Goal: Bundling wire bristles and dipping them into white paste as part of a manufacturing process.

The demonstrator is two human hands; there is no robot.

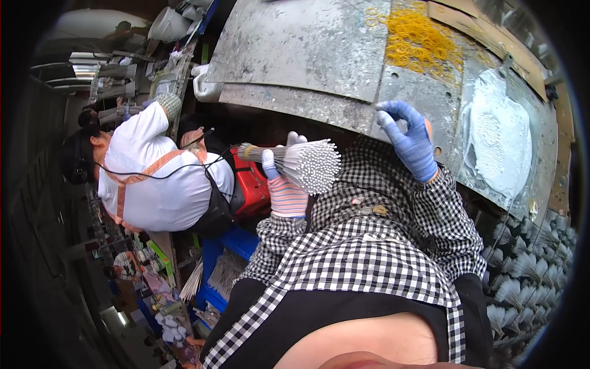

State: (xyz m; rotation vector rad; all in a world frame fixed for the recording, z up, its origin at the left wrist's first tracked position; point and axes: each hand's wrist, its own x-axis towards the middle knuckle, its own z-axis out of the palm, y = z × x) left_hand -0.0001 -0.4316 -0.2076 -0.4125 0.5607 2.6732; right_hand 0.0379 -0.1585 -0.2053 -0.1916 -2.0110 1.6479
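My left hand, in a striped glove with pale tips, grips a bundle of thin grey sticks. Their many white tips fan out to the right, and a yellowish band gathers the narrow left end. The bundle lies nearly level above my lap, clear of the table. At the near edge of the metal worktable, my right hand wears a blue glove. Its thumb and forefinger bend together at the tips; anything between them is too small to make out.
Yellow rubber bands lie piled at the table's far side. White paste is spread on a board at right. Several fanned grey bundles stand below it. A co-worker in white sits at left, near a red stool and blue crate.
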